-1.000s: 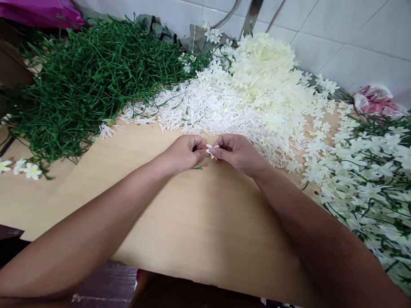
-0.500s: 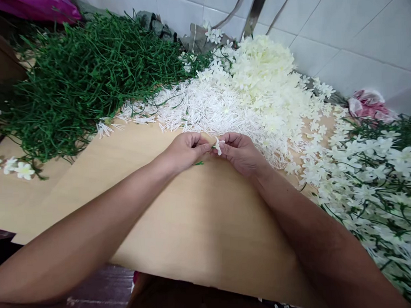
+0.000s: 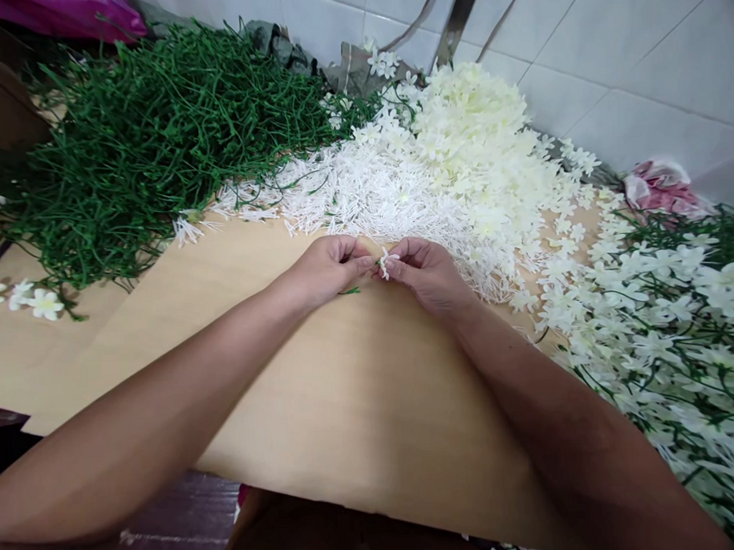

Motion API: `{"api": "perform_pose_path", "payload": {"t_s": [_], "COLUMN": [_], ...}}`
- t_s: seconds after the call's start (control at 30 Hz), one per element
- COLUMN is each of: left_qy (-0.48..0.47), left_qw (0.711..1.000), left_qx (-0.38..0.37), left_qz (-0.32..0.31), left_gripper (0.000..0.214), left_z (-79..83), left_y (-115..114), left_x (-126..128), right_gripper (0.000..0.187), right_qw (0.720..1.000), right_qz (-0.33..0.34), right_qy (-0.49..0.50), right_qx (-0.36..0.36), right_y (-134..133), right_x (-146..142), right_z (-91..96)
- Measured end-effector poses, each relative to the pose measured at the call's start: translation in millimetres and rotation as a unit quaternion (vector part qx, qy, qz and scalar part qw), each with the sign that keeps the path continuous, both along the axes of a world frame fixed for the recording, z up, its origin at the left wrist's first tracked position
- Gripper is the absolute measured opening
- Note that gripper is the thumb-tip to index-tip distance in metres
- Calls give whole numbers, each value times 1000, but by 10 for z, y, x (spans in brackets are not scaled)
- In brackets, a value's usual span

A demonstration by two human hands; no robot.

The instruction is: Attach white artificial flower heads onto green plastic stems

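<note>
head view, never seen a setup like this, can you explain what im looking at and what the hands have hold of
There is no machine here, just a person's bare left hand and right hand. The view comes from a camera worn on that person's head, looking forward and down, so the forearms reach in from the bottom.

Under the hands is a tan board. Beyond it, on the left, is a heap of green stems; in the middle, thin white pieces; next to those, pale cream blossoms. At the right lie white flowers on green stalks.

The right fingers pinch a small white flower; the left seem to hold a green stem, mostly hidden.
</note>
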State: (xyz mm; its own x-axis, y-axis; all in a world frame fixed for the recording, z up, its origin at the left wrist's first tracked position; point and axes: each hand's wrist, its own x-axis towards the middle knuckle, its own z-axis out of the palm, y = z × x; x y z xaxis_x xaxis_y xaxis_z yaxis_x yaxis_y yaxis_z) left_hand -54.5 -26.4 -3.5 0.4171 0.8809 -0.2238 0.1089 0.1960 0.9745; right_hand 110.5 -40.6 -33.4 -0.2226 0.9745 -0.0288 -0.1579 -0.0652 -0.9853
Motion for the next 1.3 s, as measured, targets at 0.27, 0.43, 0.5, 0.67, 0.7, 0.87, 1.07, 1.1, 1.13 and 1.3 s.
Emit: {"api": "perform_pose_path", "payload": {"t_s": [0.27,0.43,0.5,0.67,0.7,0.87,1.07,1.1,1.13,1.3], "left_qy": [26,75,97,112,112,104,111,115,119,128], "left_qw": [1000,997,995,993,993,994,992,992,991,990], "left_qx": [-2,6,10,24,24,22,21,22,24,16], "left_qz": [-7,-2,4,3,3,-5,-46,-54,-60,-52], "left_gripper": [16,15,16,14,14,15,13,13,14,18], "left_z": [42,27,19,3,2,17,45,44,41,33], "left_y": [26,31,30,23,20,12,6,4,0,-26], "left_x": [-3,-14,-17,-10,-7,-1,-30,-36,-41,-30], "right_gripper": [35,37,38,40,40,41,41,41,40,39], "right_qw": [998,995,993,990,990,989,987,986,984,979], "right_qz": [-5,1,8,7,7,14,44,53,61,70], "right_qy": [-56,-94,-118,-140,-141,-144,-156,-161,-168,-192], "right_qx": [8,15,20,28,28,18,12,11,9,14], "right_y": [-30,-26,-22,-21,-22,-27,-21,-22,-23,-28], "right_x": [-36,-38,-31,-27,-29,-37,-16,-11,-8,-4], "right_z": [37,42,41,27,25,34,69,79,88,106]}}
